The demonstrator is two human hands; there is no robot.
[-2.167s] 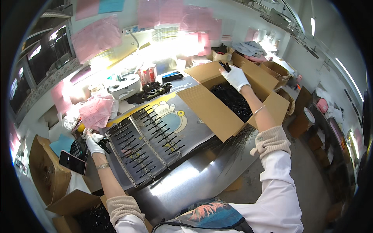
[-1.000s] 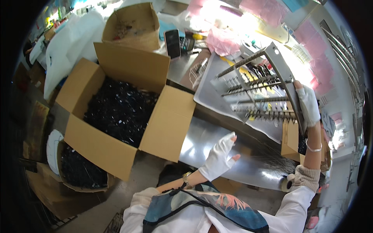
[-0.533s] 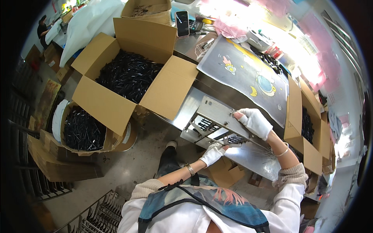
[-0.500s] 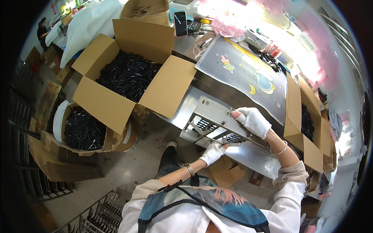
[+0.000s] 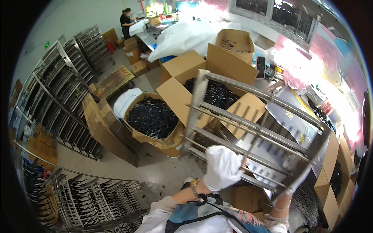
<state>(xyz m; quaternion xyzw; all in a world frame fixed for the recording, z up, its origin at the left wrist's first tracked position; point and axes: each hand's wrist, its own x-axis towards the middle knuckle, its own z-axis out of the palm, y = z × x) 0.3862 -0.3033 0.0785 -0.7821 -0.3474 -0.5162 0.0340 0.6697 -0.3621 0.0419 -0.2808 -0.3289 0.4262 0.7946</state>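
A bare metal rack frame [image 5: 257,127], with long parallel bars, short pegs and flat end plates, is held up tilted in front of me. My left hand [image 5: 222,169], in a white glove, is closed round its near lower bars. At the right end plate is my right hand [image 5: 296,183], also gloved and mostly hidden by the frame; it grips that end. Behind the rack frame stands an open cardboard box [image 5: 176,99] of thin black pieces [image 5: 217,95]. Left of it, a lined round drum [image 5: 167,149] holds more black pieces [image 5: 152,117].
A wheeled rack [image 5: 97,198] with rows of dark curved pieces stands at lower left, and tall racks [image 5: 58,93] line the left wall. Flattened cardboard [image 5: 107,128] leans near the drum. Another open box [image 5: 324,186] is at right. One person [image 5: 125,23] stands far back.
The metal rack frame has come off the metal table and up toward me, both hands on it. My view has swung left, bringing the racks into sight.
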